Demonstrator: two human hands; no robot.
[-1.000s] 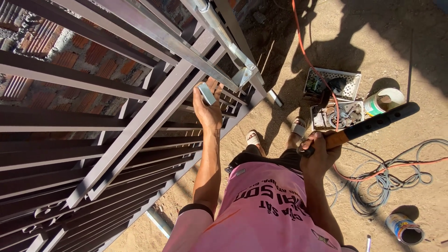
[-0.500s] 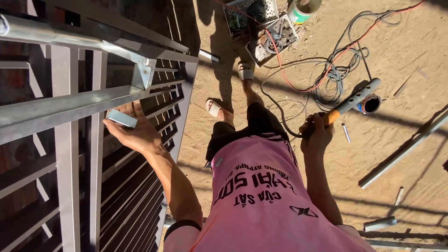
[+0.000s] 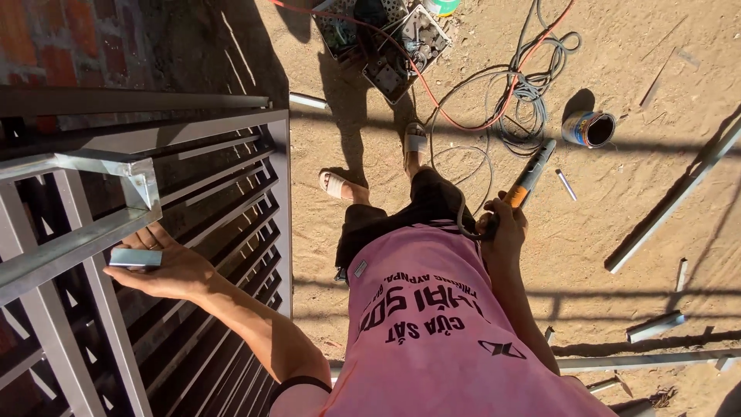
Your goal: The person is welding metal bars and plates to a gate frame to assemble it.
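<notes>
My left hand (image 3: 166,266) reaches out to the left and holds a short piece of grey metal tube (image 3: 135,258) against the underside of a grey steel frame bar (image 3: 69,247) of a slatted metal gate (image 3: 224,201). My right hand (image 3: 502,224) hangs at my side, closed around the handle of an orange and black power tool (image 3: 529,177) whose cable runs off across the sand. I wear a pink shirt and sandals and stand on sandy ground.
A coil of grey and red cables (image 3: 525,85) and an open tool case (image 3: 386,38) lie ahead on the sand. A paint tin (image 3: 588,128) stands to the right. Loose steel bars (image 3: 671,208) and offcuts (image 3: 654,326) lie at right. A brick wall (image 3: 69,38) is behind the gate.
The view has swung round, so the gate now sits lower left. My left hand stays on the metal piece at the frame. My right hand keeps the tool and has lowered it.
</notes>
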